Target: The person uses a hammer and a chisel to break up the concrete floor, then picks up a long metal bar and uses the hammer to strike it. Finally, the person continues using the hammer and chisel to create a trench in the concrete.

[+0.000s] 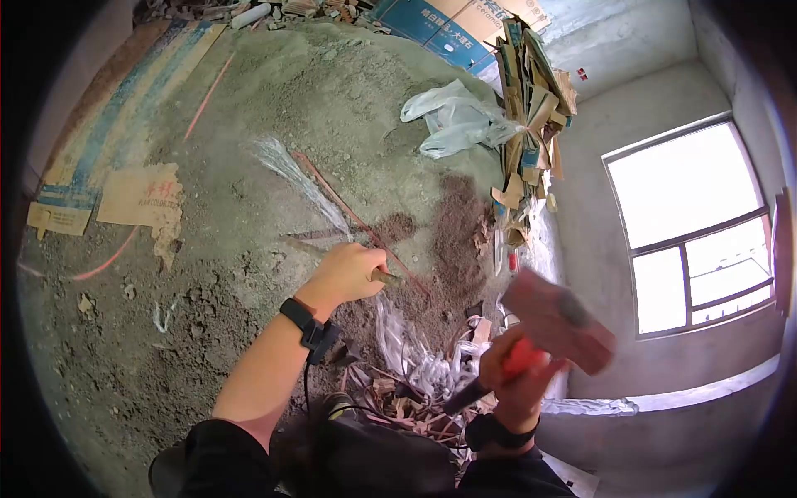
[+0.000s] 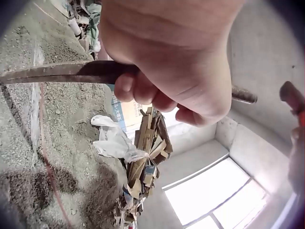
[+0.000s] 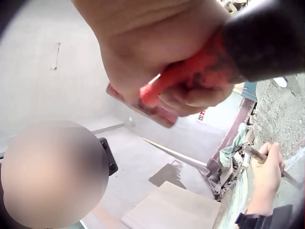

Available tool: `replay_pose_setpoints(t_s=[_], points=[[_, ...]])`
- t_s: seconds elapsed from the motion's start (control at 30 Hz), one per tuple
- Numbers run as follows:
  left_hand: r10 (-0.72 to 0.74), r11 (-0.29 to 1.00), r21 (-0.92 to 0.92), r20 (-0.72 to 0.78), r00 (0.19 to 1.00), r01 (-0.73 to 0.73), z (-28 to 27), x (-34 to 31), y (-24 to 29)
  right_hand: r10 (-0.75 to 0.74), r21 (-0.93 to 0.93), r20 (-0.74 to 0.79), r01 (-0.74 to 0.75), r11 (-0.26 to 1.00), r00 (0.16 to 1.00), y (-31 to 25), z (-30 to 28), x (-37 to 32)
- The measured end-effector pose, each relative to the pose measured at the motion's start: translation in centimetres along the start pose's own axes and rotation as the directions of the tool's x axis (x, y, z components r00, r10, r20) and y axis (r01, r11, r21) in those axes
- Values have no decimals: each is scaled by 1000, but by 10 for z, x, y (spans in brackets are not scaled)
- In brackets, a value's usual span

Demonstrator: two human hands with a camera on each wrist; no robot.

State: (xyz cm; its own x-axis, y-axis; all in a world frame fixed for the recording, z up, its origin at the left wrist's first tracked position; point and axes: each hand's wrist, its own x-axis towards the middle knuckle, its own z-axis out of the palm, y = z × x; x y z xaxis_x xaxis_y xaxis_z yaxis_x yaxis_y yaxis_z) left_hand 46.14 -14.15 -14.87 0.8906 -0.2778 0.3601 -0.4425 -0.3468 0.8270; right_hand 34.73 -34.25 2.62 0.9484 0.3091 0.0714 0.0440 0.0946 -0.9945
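My left hand [image 1: 349,272] grips a long metal chisel [image 2: 52,72], its fingers wrapped round the shaft. In the head view the chisel's far part points left over the dusty ground, and its short butt end shows on the right of the fist. My right hand [image 1: 521,386] holds a hammer [image 1: 560,319] by its red handle with a black grip. The heavy, worn reddish hammer head is raised to the right of the chisel, apart from it. In the right wrist view the fingers curl round the red handle [image 3: 190,71].
Rough grey ground [image 1: 332,100] carries loose soil, a clear plastic strip and a thin reddish rod [image 1: 332,191]. A white plastic bag [image 1: 452,116] lies by stacked cardboard [image 1: 531,124]. Plastic and scraps [image 1: 415,365] lie near the feet. A wall with a window [image 1: 689,224] stands right.
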Motion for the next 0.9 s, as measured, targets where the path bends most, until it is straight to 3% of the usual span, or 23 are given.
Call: replay_pose_setpoints(t_s=[0.03, 0.1, 0.13, 0.2, 0.27, 0.33, 0.4, 0.43, 0.47, 0.53, 0.57, 0.6, 0.67, 0.73, 0.8, 0.83, 0.87, 0.9], points=[[-3, 1000, 4, -1, 1000, 3, -2, -1, 0, 0, 4, 4, 0, 1000, 1000, 2, 7, 2], [36, 999, -15, -27, 999, -36, -5, -1, 1, -204, -50, -282, 197, 979, 938, 6, 24, 7], [35, 999, -12, -29, 999, -36, -6, -1, 0, -205, -47, -279, 200, 979, 938, 8, 23, 8], [26, 999, -43, -57, 998, -29, -4, 1, -4, -333, -58, -129, 328, 943, 934, 9, 15, 11], [63, 997, -38, -101, 993, -67, -4, 2, -7, -288, -83, -163, 278, 957, 944, 12, 14, 5], [106, 993, -27, -130, 986, -111, -1, 0, -6, -57, -213, -186, 16, 977, 981, 35, 10, -1], [44, 997, -58, -66, 997, -48, -4, 0, -5, 257, -359, -209, -319, 877, 943, 61, 18, -2], [31, 999, -24, -33, 999, -32, -1, 0, -8, 344, -437, -214, -405, 803, 914, 63, 26, 7], [33, 999, -17, -30, 999, -34, 0, -3, -7, 341, -432, -212, -401, 808, 916, 56, 26, 5], [94, 996, -5, -72, 993, -94, 2, -3, -8, 430, -304, -354, -537, 787, 830, 38, 10, 8], [111, 993, -34, -102, 989, -115, 4, -3, -9, 325, -270, -306, -409, 871, 895, 32, 1, 4], [105, 993, -48, -97, 990, -110, 7, -4, -8, 253, -147, -395, -332, 932, 883, 23, 6, 4], [65, 996, -64, -55, 996, -69, 5, -2, -9, 26, -68, -347, -53, 996, 937, 14, 6, 2], [82, 996, -34, -48, 995, -84, 4, -1, -8, -61, -78, -405, 32, 996, 912, 24, 14, 0], [71, 996, -39, -61, 996, -74, 0, -1, -3, 117, -71, -307, -145, 987, 944, 50, 14, -3], [70, 997, -39, -57, 996, -72, 2, -2, -4, 295, -229, -225, -345, 910, 929, 53, 14, 2], [83, 996, -37, -74, 994, -86, 6, -3, -8, 476, -387, -176, -505, 771, 862, 52, 15, 9], [103, 994, -32, -88, 991, -106, 8, -3, -8, 484, -328, -304, -567, 755, 820, 53, 9, 9]])
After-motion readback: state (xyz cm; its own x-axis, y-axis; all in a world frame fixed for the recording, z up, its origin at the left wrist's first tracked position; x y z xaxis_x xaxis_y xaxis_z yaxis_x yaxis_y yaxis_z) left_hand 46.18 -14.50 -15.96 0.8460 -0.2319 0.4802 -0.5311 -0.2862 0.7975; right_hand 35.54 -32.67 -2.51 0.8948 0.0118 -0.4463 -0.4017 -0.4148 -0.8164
